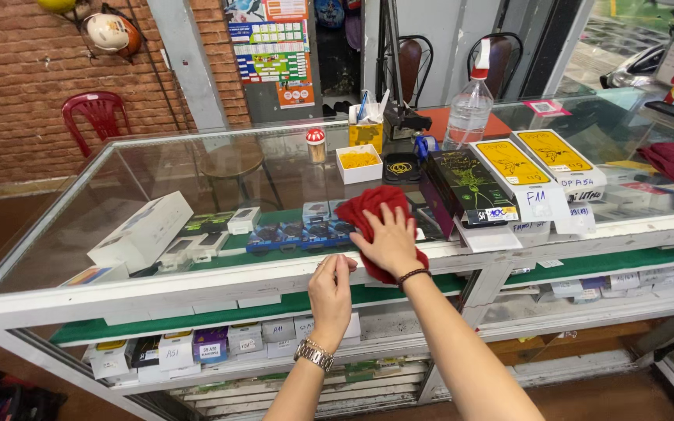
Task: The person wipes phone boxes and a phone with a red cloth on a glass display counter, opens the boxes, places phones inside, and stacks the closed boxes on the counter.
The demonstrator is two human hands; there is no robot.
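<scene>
**Red cloth on the glass counter, both hands at the front edge**

Only the head view here, so we'll go through that one.

Our right hand (390,240) is pressed flat on a red cloth (372,210), fingers spread wide, palm down. It isn't pinching or clutching anything, just pinning the cloth against the glass counter top (196,195). The cloth sits bunched under and beyond the palm, right at the counter's near edge, with a bit hanging over the white front frame (196,284). We'd guess the flat palm is there to put even pressure across the fabric.

Our left hand (331,292) is just beside the right one, lower down, fingers curled loosely and resting on the frame. It's holding nothing that we can see; looks like it's bracing us. There's a metal watch (314,355) on that wrist and a dark beaded bracelet (413,274) on the right.

Just past the cloth, on the far side of the right hand, there's a black flat box (468,187) leaning up, then two white-and-yellow boxes (540,168) further out to that side. Well beyond the fingertips: a small white tray of yellow bits (358,162) and a clear spray bottle (470,109). Off to the left hand's side lies a long white box (142,230). Under the glass, small packaged items sit on green lining.
</scene>
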